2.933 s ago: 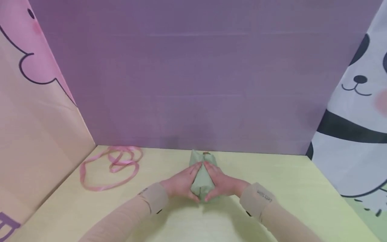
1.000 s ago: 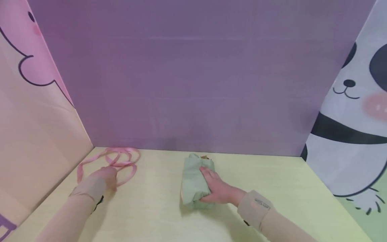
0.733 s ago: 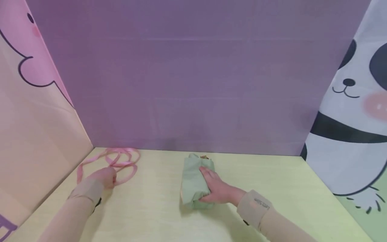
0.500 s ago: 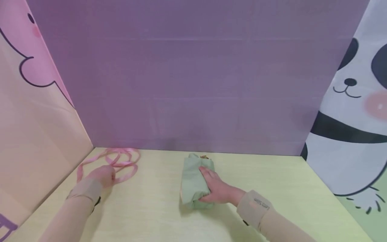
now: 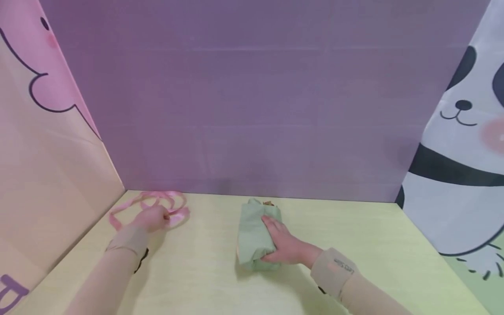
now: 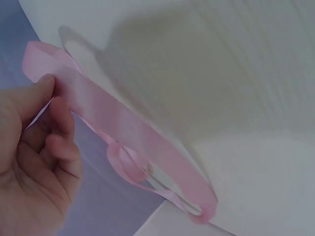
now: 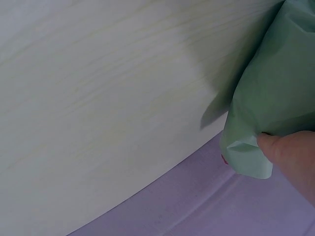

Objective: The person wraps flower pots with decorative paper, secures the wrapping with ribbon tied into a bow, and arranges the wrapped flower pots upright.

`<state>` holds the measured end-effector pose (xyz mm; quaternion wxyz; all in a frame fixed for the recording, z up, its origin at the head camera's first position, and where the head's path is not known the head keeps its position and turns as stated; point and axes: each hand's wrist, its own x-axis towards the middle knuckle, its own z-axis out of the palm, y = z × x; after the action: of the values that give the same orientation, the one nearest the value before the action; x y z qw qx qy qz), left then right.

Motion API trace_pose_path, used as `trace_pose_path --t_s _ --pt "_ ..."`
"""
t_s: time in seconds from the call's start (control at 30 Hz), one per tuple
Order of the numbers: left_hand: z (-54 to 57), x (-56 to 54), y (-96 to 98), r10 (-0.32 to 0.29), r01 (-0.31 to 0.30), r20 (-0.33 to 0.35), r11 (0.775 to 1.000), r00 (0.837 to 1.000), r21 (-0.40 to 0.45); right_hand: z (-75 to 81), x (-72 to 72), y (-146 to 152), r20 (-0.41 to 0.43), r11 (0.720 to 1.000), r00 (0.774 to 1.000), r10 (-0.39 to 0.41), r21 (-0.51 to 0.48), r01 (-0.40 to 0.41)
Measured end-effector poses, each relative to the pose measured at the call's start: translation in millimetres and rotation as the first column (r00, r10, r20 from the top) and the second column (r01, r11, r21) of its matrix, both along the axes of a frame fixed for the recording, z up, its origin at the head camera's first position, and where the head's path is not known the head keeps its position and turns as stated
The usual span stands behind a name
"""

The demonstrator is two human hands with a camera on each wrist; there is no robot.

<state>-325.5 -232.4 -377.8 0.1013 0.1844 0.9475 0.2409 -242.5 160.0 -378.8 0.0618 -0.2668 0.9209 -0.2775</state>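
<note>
Thumb and fingertips of my left hand (image 5: 150,218) pinch a flat pink satin ribbon (image 6: 115,118), raised a little from the table at the far left. The rest of the ribbon lies in loose loops behind and beside the hand. A bundle wrapped in pale green paper (image 5: 252,234) lies mid-table, its long side running away from me. Something brownish peeks out of its far end. My right hand (image 5: 290,247) holds the bundle from the right, with fingers over the top and thumb at the near end. In the right wrist view a digit presses a paper fold (image 7: 248,152).
The pale wooden table (image 5: 189,280) ends at a purple back panel (image 5: 252,109). A side panel with a pink cartoon shape (image 5: 59,92) stands at the left, and one with a panda (image 5: 453,183) at the right.
My left hand left the bundle for the ribbon, took hold of it, and has now lifted part of it slightly rightward. The bundle turned somewhat, and my right hand stayed on it.
</note>
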Motion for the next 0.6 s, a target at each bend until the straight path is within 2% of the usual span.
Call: trace_pose_path --t_s 0.03,0.07,0.1,0.17,0.3,0.33,0.4,0.6 --pt "-2.1 -3.6 4.2 0.020 -0.015 -0.067 0.997 0.998 0.075 -0.3 -0.1 0 0.000 1.000 1.000 -0.002 0.002 0.002" --pt "-3.6 -6.3 8.7 -0.003 -0.005 -0.197 0.999 0.980 -0.038 -1.0 -0.5 1 0.001 1.000 1.000 -0.004 0.003 0.004" --pt "-3.8 -8.4 13.5 0.018 -0.019 -0.180 1.000 0.984 -0.007 -1.2 -0.6 1 0.001 1.000 1.000 -0.006 0.004 0.006" --pt "-2.3 -12.1 24.4 0.023 -0.020 -0.164 1.000 0.986 0.019 -1.2 -0.1 2 0.007 1.000 1.000 -0.011 0.000 0.011" --pt "4.6 -17.5 52.4 0.038 -0.022 -0.122 0.992 0.992 0.126 -1.8 0.6 3 0.012 1.000 1.000 -0.018 -0.003 0.019" --pt "6.8 -20.0 60.6 0.008 0.009 -0.148 0.994 0.989 0.113 -2.0 0.8 4 0.010 1.000 1.000 -0.020 -0.002 0.020" --pt "10.5 -24.9 78.5 -0.006 0.029 -0.171 0.991 0.985 0.133 -2.6 0.8 5 0.005 1.000 1.000 -0.024 -0.002 0.024" --pt "20.1 -41.4 132.0 0.010 0.014 -0.158 0.989 0.987 0.144 -3.7 0.4 7 -0.005 1.000 1.000 -0.023 -0.005 0.023"
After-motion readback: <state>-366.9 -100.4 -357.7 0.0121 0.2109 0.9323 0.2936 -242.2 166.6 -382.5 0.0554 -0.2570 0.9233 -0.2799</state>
